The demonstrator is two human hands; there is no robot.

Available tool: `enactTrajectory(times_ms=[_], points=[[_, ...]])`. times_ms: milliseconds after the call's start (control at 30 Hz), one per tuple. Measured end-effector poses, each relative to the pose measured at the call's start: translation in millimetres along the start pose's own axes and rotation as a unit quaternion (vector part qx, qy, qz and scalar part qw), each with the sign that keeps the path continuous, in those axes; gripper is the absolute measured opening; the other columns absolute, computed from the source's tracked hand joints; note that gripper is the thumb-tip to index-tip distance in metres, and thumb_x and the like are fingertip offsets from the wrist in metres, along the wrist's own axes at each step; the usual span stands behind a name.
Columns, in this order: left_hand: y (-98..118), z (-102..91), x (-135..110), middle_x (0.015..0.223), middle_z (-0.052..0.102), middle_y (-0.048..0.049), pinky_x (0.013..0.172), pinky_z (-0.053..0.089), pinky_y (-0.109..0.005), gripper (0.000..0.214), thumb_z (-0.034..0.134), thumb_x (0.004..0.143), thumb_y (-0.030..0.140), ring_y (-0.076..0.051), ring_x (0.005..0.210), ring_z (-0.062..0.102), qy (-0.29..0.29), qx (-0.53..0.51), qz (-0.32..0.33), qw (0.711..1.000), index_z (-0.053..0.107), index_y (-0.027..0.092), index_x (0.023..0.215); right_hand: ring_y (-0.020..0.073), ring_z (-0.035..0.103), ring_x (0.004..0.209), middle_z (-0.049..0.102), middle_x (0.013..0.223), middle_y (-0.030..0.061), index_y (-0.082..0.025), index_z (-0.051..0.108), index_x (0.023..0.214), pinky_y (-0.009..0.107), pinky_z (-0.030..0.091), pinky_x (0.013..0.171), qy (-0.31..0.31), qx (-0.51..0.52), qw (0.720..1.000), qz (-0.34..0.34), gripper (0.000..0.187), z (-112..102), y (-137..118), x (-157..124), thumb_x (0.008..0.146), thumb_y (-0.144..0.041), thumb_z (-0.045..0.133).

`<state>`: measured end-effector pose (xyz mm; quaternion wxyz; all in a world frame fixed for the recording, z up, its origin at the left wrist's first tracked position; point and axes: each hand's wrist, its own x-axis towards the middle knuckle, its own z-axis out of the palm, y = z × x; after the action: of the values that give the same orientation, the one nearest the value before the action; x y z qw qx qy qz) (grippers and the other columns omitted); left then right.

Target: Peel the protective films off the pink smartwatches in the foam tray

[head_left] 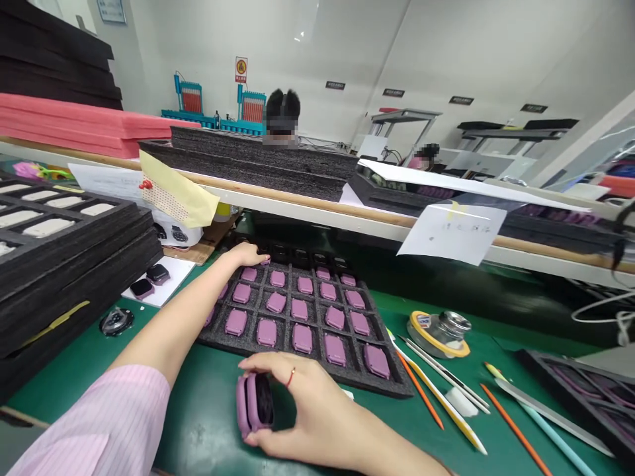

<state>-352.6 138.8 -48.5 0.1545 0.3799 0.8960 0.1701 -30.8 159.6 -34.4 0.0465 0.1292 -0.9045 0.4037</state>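
A green-matted workbench (pixel 208 423) runs below a white, wood-edged shelf (pixel 317 215) stacked with dark foam sheets. On the bench, a black foam tray (pixel 357 378) sits near the middle, with a taller stack of foam trays (pixel 64 291) along the left edge. Nearly every visible tray pocket holds a rounded mauve case (pixel 300 311); the pockets under the left hand (pixel 243 253) cannot be seen. That hand lies flat and open on the tray's far edge. Off the tray, near the bench's front edge, the right hand (pixel 297 403) pinches a loose mauve case (pixel 253 406) between thumb and fingers, its dark inside showing. Two black smartwatches (pixel 151 281) lie on a white card (pixel 169 291) left of the tray.
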Motion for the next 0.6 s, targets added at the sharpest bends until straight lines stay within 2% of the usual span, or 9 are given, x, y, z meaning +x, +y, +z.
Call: enactTrajectory(times_ms=[167,233,300,333,400,467,533,600], points=[[15.0,-8.2,-17.0,0.125,0.063,-0.0099,0.093,0.055,-0.047,0.035,0.064,0.095,0.036,-0.025,0.110,0.064,0.045,-0.102,-0.011,0.994,0.061,0.016,0.123,0.0220,0.072,0.100,0.073,0.124,0.0037,-0.025,0.054,0.132,0.035,0.055,0.091,0.014,-0.049,0.997,-0.064,0.069,4.8,-5.2,-20.7,0.071,-0.032,0.085],[24.5,-6.8,-33.4,0.121,0.065,-0.0093,0.093,0.055,-0.046,0.032,0.067,0.093,0.036,-0.025,0.109,0.064,0.070,-0.172,-0.007,0.983,0.064,0.015,0.116,0.0210,0.072,0.102,0.072,0.126,0.0018,-0.027,0.051,0.133,0.033,0.056,0.091,0.030,-0.062,0.994,-0.081,0.072,-3.5,-7.9,-25.5,0.070,-0.030,0.086],[36.0,-0.4,-57.9,0.113,0.068,-0.0081,0.090,0.054,-0.040,0.030,0.073,0.087,0.037,-0.024,0.105,0.065,0.085,-0.262,0.006,0.961,0.067,0.013,0.103,0.0204,0.072,0.105,0.072,0.126,0.0003,-0.030,0.049,0.135,0.032,0.056,0.092,0.059,-0.078,0.991,-0.095,0.074,-17.1,-10.1,-28.3,0.071,-0.028,0.086],[42.0,4.5,-73.0,0.108,0.070,-0.0072,0.086,0.054,-0.034,0.031,0.074,0.085,0.040,-0.022,0.101,0.066,0.085,-0.314,0.016,0.946,0.067,0.013,0.099,0.0200,0.072,0.106,0.072,0.126,-0.0001,-0.031,0.048,0.136,0.032,0.057,0.093,0.078,-0.085,0.988,-0.100,0.073,-25.1,-10.3,-29.4,0.073,-0.026,0.084],[53.5,16.3,-106.6,0.103,0.070,-0.0059,0.072,0.052,-0.025,0.034,0.067,0.087,0.045,-0.015,0.086,0.067,0.068,-0.419,0.034,0.905,0.065,0.015,0.103,0.0194,0.072,0.106,0.072,0.125,0.0003,-0.033,0.048,0.137,0.031,0.058,0.093,0.129,-0.099,0.981,-0.103,0.068,-40.3,-8.5,-31.1,0.078,-0.024,0.080],[63.1,28.8,-140.3,0.088,0.068,-0.0042,0.052,0.040,-0.019,0.037,0.071,0.079,0.046,-0.008,0.064,0.058,0.036,-0.502,0.034,0.864,0.064,0.014,0.097,0.0208,0.072,0.104,0.072,0.123,0.0021,-0.033,0.050,0.137,0.033,0.059,0.092,0.195,-0.123,0.968,-0.102,0.062,-51.5,-4.8,-32.2,0.082,-0.024,0.076],[70.4,40.3,-168.6,0.079,0.065,-0.0026,0.042,0.025,-0.019,0.034,0.071,0.073,0.045,-0.003,0.047,0.039,-0.014,-0.570,0.021,0.821,0.065,0.013,0.086,0.0233,0.073,0.101,0.072,0.122,0.0038,-0.033,0.051,0.138,0.038,0.061,0.091,0.257,-0.156,0.948,-0.104,0.060,-56.7,-1.6,-32.4,0.084,-0.025,0.075],[75.8,50.3,-188.5,0.071,0.061,-0.0013,0.042,0.027,-0.020,0.030,0.063,0.073,0.045,-0.003,0.043,0.033,-0.060,-0.629,-0.001,0.775,0.061,0.015,0.075,0.0255,0.073,0.101,0.072,0.122,0.0047,-0.034,0.048,0.142,0.042,0.061,0.091,0.286,-0.186,0.933,-0.113,0.063,-56.7,-0.1,-31.7,0.085,-0.023,0.074]])
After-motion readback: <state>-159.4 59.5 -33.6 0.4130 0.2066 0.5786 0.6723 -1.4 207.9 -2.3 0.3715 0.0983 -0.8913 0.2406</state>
